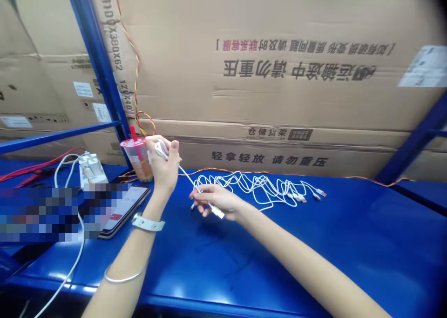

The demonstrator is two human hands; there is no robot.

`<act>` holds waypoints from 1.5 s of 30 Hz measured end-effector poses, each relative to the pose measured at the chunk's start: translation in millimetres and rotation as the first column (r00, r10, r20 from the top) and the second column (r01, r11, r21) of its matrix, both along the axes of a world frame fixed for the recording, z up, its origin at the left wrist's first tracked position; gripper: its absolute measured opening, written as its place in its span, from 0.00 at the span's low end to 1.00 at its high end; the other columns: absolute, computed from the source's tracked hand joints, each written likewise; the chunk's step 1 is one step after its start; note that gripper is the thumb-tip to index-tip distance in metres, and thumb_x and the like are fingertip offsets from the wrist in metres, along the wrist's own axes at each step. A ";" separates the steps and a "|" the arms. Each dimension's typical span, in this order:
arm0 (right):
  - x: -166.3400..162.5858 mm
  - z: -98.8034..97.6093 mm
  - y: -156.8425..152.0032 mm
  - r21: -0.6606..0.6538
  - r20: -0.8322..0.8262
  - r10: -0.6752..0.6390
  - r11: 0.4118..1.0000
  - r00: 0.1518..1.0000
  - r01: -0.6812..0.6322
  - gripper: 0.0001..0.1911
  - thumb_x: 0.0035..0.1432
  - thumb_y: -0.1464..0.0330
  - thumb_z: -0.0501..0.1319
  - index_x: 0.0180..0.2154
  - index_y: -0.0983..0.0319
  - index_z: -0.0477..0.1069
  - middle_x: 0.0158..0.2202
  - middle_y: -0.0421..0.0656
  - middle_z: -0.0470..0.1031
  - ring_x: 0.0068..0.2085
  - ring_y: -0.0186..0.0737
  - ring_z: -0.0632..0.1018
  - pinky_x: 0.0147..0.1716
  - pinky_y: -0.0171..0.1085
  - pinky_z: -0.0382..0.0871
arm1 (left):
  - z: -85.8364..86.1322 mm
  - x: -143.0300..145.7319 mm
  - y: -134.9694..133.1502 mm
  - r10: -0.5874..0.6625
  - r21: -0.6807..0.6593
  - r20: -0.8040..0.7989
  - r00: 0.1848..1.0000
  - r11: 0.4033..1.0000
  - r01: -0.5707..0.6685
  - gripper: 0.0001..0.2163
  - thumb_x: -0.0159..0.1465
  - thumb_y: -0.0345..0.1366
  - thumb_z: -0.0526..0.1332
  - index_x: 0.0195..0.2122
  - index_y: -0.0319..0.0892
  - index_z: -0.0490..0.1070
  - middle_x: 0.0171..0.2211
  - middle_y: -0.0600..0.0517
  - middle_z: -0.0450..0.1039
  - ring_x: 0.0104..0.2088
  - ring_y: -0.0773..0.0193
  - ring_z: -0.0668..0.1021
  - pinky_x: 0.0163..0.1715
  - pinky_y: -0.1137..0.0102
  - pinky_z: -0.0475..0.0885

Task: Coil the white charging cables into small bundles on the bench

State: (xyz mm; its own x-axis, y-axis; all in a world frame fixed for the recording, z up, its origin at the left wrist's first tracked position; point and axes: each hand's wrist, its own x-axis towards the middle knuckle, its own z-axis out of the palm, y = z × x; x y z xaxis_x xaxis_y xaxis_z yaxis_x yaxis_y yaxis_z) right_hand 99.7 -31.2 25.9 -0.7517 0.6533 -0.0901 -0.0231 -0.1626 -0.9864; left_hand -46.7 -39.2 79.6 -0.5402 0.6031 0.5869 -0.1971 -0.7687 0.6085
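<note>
Keep white USB cable (190,183) taut betw. hands: L hand (162,162) fingers (171,145) closed on one end by plastic cup (134,157); R hand (216,200) pinching other end above blue bench (314,262), near loose cable bundle (258,187).

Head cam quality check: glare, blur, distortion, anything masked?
Head view: glare patches on the blue steel shelf near the bottom edge; pixelated block at left covers part of the phone; wide-angle bowing, dark top-right corner; white label at right edge blurred.
</note>
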 end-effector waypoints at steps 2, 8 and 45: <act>1.4 4.3 -5.3 0.114 0.108 0.114 0.986 0.988 -0.126 0.14 0.51 0.61 0.65 0.36 0.64 0.73 0.25 0.38 0.71 0.21 0.28 0.70 0.19 0.29 0.67 | -3.8 -0.7 -0.7 0.046 -0.087 -0.141 0.989 0.994 -0.058 0.12 0.51 0.32 0.70 0.31 0.44 0.66 0.23 0.62 0.64 0.20 0.76 0.67 0.24 0.81 0.61; 18.8 39.2 -13.1 0.591 0.263 0.196 0.741 0.945 -0.318 0.16 0.58 0.59 0.58 0.33 0.64 0.76 0.22 0.39 0.71 0.25 0.32 0.72 0.27 0.32 0.66 | -16.0 1.2 11.1 -0.221 -0.352 -0.422 0.879 0.934 0.065 0.08 0.53 0.36 0.68 0.25 0.41 0.69 0.15 0.60 0.61 0.15 0.74 0.62 0.17 0.79 0.56; 37.2 47.3 13.0 0.910 -0.088 -0.375 0.346 0.923 0.228 0.08 0.55 0.65 0.63 0.35 0.62 0.75 0.32 0.41 0.71 0.28 0.31 0.70 0.29 0.32 0.64 | -45.3 -1.3 12.7 -0.879 -0.737 -0.327 0.346 0.467 0.489 0.24 0.59 0.55 0.57 0.46 0.38 0.67 0.38 0.47 0.71 0.34 0.65 0.73 0.35 0.68 0.69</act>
State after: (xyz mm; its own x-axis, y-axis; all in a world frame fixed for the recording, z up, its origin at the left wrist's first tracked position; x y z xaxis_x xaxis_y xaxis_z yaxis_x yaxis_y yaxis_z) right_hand 136.9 -18.2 73.2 -0.5167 0.5858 0.6244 0.2482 0.8004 -0.5456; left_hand -48.0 -26.5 34.3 0.5781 0.8120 0.0797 0.0428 -0.1278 0.9909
